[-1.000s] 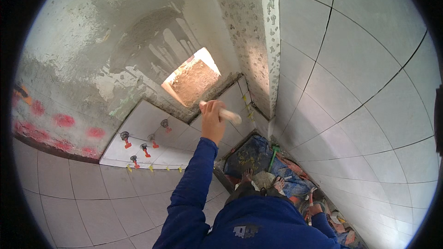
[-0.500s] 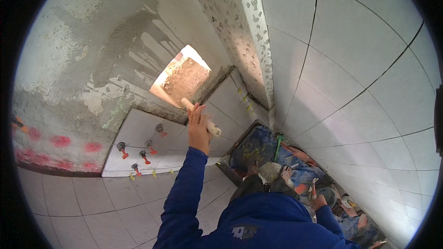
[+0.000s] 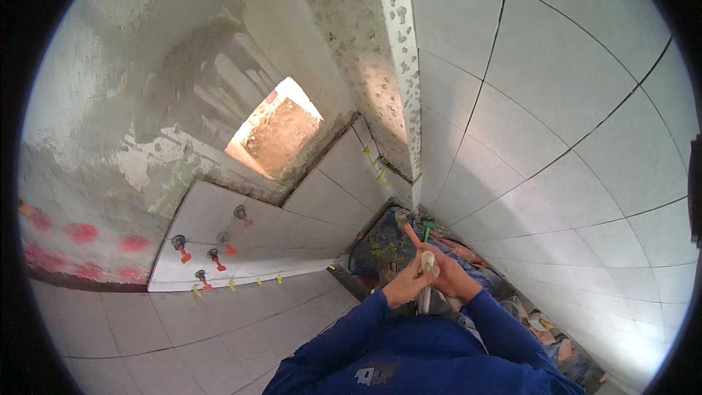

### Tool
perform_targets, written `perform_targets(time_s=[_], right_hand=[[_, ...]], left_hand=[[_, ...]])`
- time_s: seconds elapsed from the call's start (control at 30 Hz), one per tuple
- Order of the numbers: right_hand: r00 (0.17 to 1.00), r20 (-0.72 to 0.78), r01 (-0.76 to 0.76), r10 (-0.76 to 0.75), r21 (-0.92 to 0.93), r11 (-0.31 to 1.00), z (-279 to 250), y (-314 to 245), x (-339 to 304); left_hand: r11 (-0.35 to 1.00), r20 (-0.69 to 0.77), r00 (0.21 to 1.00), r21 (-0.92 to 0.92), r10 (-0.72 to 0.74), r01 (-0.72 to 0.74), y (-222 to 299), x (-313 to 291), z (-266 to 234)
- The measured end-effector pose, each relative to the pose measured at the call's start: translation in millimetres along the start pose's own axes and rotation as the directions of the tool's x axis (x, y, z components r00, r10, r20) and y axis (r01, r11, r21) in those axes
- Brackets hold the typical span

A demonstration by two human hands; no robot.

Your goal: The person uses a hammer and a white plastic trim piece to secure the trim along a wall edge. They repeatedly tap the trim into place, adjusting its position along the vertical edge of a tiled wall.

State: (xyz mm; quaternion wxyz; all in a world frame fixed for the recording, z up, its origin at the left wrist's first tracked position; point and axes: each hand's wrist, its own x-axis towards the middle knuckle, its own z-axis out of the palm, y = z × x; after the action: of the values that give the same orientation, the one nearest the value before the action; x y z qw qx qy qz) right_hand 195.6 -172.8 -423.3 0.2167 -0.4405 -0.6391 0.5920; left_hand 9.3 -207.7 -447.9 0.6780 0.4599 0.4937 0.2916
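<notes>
My left hand (image 3: 404,287) is wrapped round a pale, cream-coloured round stick (image 3: 424,301), held upright in front of my body. Against it, my right hand (image 3: 453,278) is closed on a slim orange-red stick-like tool (image 3: 412,233), which pokes out past the fingers; the rest of it is hidden. Both hands meet low, near the corner where the walls come together. Left of them, white tiles (image 3: 307,197) cover the lower wall, with several red-handled tile levelling clips (image 3: 216,260) stuck in their joints.
A rectangular opening (image 3: 281,135) pierces the rough grey plaster wall (image 3: 183,66). Large white tiles (image 3: 556,102) cover the right wall. Blue sheeting (image 3: 384,245) lies below, with a green tool (image 3: 428,227) and rubble on it. Yellow spacers (image 3: 232,285) line the lower tile edge.
My left hand has come down from beside the wall opening with the pale stick. My right hand has moved up and left from the floor side, and the two hands are now together.
</notes>
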Motion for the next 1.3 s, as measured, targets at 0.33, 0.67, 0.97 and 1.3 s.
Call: perform_targets(time_s=[0.33,0.67,0.97,1.3], right_hand=[[0.926,0.31,0.276,-0.217,-0.16,0.948,42.9,-14.4,14.1],[0.883,-0.056,0.454,-0.467,-0.16,0.877,-8.2,-163.7,23.4],[0.836,-0.131,0.523,-0.533,0.486,0.7,67.4,-202.0,144.8],[0.872,-0.04,0.489,-0.488,0.023,0.872,80.4,-170.3,161.2]], left_hand=[[0.513,0.008,0.989,-0.854,-0.151,0.085,-19.9,-11.9,-40.7],[-0.058,-0.186,0.736,-0.954,-0.651,-0.293,-168.7,-60.6,-87.2],[-0.138,-0.132,0.559,-0.9,-0.819,-0.414,-245.6,-167.5,-92.1],[-0.045,-0.159,0.496,-0.927,-0.853,-0.373,-240.0,-201.1,-113.0]])
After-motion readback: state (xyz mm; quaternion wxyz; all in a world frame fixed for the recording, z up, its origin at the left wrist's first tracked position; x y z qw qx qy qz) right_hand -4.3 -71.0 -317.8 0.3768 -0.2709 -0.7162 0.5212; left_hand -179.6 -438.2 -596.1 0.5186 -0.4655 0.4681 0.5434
